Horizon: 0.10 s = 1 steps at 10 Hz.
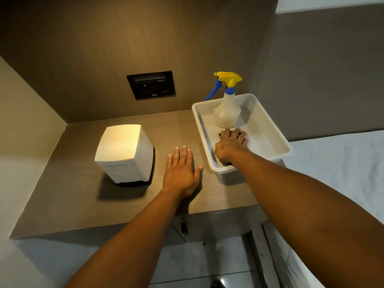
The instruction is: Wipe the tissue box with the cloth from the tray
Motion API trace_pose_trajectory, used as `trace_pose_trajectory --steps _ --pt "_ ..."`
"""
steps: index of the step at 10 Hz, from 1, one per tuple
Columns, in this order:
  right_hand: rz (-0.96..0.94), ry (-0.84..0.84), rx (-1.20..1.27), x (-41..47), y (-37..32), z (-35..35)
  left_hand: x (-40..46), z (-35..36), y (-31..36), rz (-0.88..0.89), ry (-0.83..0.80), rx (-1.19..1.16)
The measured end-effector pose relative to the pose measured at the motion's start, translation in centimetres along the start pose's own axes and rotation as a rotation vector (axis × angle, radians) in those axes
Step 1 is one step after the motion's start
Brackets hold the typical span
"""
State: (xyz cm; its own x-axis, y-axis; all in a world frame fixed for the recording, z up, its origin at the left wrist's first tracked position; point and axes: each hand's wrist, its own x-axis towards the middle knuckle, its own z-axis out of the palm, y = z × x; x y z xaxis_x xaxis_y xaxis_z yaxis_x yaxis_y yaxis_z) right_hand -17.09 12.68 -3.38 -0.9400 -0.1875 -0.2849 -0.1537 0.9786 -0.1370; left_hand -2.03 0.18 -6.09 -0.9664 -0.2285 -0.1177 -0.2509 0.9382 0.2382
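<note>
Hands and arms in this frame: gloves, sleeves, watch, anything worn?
Nothing worn that shows. The left hand and right hand are both bare, no gloves, and no rings visible on the fingers in view. Both forearms are bare from the wrist to the frame edge: no sleeves, watch, bands, cables or markings.

Your work surface is a brown wood-grain counter (87, 196) set in a wall niche. Directly on it: white tissue box (124, 151) upright at left, white tray (268, 129) at right rear corner, well apart. Your left hand (181, 173) lies flat, palm down, on the counter between them.
</note>
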Motion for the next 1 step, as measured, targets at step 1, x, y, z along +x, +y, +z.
trace_pose_trajectory --steps 1 --pt "0.023 -0.004 0.069 -0.49 -0.03 -1.28 -0.23 -0.80 0.24 0.009 0.000 -0.030"
